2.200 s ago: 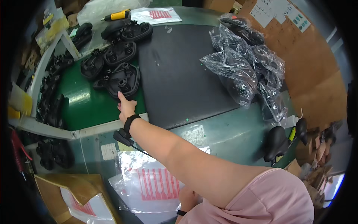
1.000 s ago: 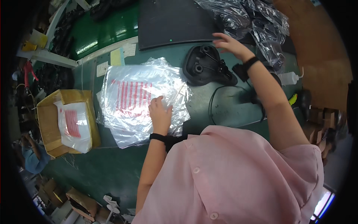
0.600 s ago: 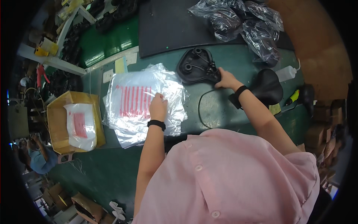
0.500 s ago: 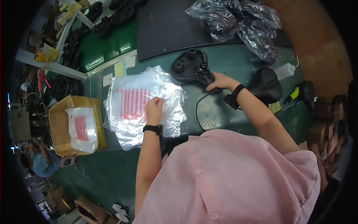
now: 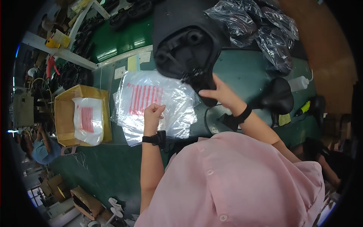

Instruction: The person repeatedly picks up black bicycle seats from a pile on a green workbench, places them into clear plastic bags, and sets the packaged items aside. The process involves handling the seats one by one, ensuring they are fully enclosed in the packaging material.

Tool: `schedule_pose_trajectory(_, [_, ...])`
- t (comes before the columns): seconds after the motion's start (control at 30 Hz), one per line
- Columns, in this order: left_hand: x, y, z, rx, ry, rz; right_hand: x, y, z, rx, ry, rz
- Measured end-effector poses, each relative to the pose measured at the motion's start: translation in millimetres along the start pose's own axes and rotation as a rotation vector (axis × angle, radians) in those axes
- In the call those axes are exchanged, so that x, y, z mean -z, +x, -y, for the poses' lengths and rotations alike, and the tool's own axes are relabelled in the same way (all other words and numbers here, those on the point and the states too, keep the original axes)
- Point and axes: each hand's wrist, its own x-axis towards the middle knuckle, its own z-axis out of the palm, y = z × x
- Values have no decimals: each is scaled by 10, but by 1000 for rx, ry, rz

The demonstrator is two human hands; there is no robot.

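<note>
The black moulded bicycle saddle [image 5: 188, 53], underside showing, has risen off the smooth green desk [image 5: 242, 66] toward the wearer, the right hand's [image 5: 219, 94] fingers grasping its narrow nose. It now hangs by the stack of clear, red-printed plastic bags [image 5: 176, 117], near the left hand [image 5: 153, 116], whose fingers are curled; whether they pinch film, I cannot tell.

Fisheye view from the wearer's head, upright, facing down (rim dark and rounded), fairly near a pile of clear plastic bags [image 5: 174, 106], pink shirt [image 5: 245, 178] at its near right
</note>
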Motion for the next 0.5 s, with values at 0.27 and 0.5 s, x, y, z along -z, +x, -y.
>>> schedule_pose_trajectory(0.27, [-171,8,284,-79,-39,2,-617,174,-641,-319,155,137])
schedule_pose_trajectory(0.5, [465,-110,133,13,-826,-179,-431,605,-1208,-481,404,37])
